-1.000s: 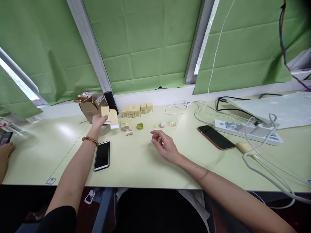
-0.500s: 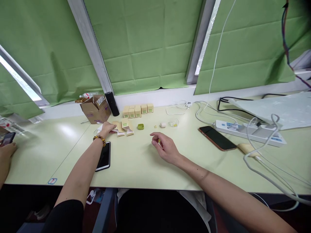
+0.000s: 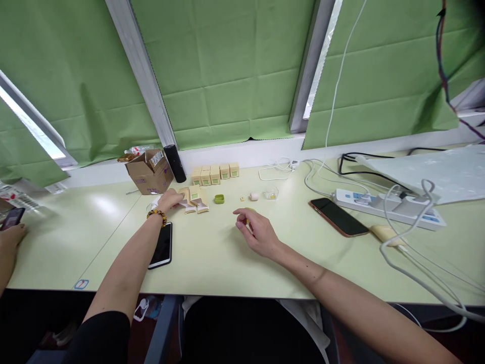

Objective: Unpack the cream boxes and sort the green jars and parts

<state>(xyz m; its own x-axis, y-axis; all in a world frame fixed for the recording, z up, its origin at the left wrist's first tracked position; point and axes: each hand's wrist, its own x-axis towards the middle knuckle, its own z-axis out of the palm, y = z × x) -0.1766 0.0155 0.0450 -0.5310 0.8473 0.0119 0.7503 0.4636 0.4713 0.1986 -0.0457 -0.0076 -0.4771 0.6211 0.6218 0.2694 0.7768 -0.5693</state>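
Several green blinds (image 3: 223, 76), pale table (image 3: 212, 258); left fingers (image 3: 175, 197) touching carton (image 3: 187, 195), right fingers (image 3: 246, 213) half-curled; both grips unclear

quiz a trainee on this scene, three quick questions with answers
1. Multiple choice: which thing is nearest the fingertips of the left hand?
a) the power strip
b) an opened small carton
c) the white paper sheet

2. True or false: in this view, the black cylinder stands to the left of the cardboard box.

3. Fill in: the bead bracelet is worn on the person's ____ arm.

Key: 1. b; 2. false, it stands to the right; 3. left
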